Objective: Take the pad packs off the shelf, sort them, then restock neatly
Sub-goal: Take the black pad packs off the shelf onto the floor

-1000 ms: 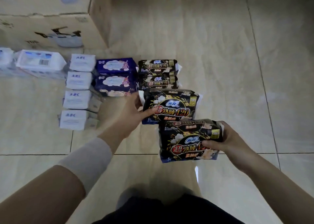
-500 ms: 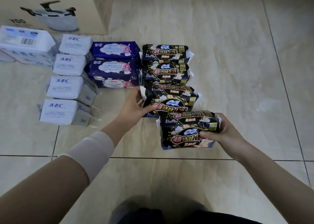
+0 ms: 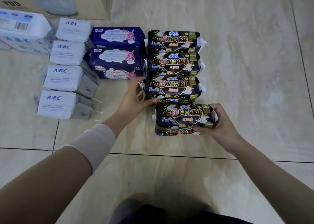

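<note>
On the floor (image 3: 246, 74), the left hand (image 3: 131, 98) has set the third black pack (image 3: 173, 86) in line (fingers still curled round its end), while the right hand (image 3: 222, 121) grips the next pack (image 3: 183, 115).

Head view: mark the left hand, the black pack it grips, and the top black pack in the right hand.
left hand (image 3: 130, 101), head view, middle of the hand.
gripped black pack (image 3: 175, 86), head view, front label.
top black pack (image 3: 185, 115), head view, front label.
</note>
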### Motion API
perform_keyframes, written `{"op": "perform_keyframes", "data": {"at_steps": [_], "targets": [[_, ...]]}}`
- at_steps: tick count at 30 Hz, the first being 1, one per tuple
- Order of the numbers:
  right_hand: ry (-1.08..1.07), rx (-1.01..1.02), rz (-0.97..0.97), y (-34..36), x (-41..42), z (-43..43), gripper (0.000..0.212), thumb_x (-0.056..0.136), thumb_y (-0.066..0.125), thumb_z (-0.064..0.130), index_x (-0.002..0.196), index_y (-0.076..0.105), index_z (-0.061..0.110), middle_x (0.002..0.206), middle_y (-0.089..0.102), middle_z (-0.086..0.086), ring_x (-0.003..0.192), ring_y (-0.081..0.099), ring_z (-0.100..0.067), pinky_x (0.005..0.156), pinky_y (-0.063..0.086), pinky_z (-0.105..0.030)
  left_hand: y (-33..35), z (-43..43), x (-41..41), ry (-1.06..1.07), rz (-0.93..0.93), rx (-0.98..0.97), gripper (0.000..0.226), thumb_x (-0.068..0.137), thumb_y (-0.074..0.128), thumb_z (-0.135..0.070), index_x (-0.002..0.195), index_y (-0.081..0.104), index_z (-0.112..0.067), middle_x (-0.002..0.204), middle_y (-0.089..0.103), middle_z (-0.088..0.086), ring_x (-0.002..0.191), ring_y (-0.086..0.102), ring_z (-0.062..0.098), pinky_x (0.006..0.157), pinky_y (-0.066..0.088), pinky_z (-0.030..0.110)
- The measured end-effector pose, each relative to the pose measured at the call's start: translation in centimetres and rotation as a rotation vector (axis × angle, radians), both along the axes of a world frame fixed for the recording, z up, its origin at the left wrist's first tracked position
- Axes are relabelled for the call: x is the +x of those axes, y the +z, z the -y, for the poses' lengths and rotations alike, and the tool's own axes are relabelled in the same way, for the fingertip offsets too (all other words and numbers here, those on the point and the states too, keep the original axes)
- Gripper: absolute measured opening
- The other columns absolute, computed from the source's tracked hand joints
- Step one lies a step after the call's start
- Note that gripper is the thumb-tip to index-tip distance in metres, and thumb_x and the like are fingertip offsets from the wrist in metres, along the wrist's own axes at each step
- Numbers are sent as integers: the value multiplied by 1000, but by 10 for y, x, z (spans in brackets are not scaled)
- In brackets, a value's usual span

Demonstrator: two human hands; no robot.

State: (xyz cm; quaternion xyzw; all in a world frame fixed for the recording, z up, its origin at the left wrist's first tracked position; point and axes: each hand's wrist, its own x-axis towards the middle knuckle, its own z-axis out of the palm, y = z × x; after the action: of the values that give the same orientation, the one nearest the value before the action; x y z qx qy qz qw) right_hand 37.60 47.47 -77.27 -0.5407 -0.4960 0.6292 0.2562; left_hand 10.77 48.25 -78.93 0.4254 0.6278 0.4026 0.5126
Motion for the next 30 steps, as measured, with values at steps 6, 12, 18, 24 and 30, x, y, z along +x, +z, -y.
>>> {"op": "perform_keyframes", "data": {"at_steps": [6, 12, 18, 24, 30], "targets": [[15, 186, 108, -9, -6, 9, 63, 55, 80, -11, 99, 44, 15, 90, 61, 11, 78, 60, 8, 65, 47, -9, 2, 4, -5, -74, -67, 2, 71, 71, 76, -4, 128, 38, -24, 126, 49, -4, 125, 46, 13, 110, 35, 39], [90, 261, 220, -10, 1, 12, 91, 49, 88, 6, 124, 38, 19, 124, 47, -2, 110, 48, 6, 87, 44, -12, 21, 15, -21, -114, 0, -49, 73, 73, 71, -32, 135, 32, -35, 133, 42, -14, 127, 41, 7, 111, 30, 32], [76, 260, 257, -4, 3, 23, 93, 54, 86, 9, 132, 36, 18, 131, 41, -1, 117, 43, 4, 86, 47, -13, 25, 5, -6, 21, -20, -122, 57, 81, 66, -42, 130, 44, -22, 127, 53, -4, 119, 52, 15, 103, 43, 43], [-47, 257, 181, -1, -10, 20, 63, 64, 81, 5, 103, 46, 39, 116, 57, -2, 106, 55, -9, 78, 51, -16, 15, -4, 0, 83, -98, -106, 46, 79, 70, -31, 119, 52, -22, 116, 61, 2, 108, 59, 21, 96, 48, 47], [-132, 233, 125, -2, -17, 16, 63, 64, 79, -3, 102, 44, 33, 109, 57, 4, 96, 56, -1, 76, 50, -13, 17, -11, 5, 144, -49, -139, 36, 82, 69, -24, 112, 50, -20, 106, 62, -3, 106, 60, 22, 95, 48, 47]]}}
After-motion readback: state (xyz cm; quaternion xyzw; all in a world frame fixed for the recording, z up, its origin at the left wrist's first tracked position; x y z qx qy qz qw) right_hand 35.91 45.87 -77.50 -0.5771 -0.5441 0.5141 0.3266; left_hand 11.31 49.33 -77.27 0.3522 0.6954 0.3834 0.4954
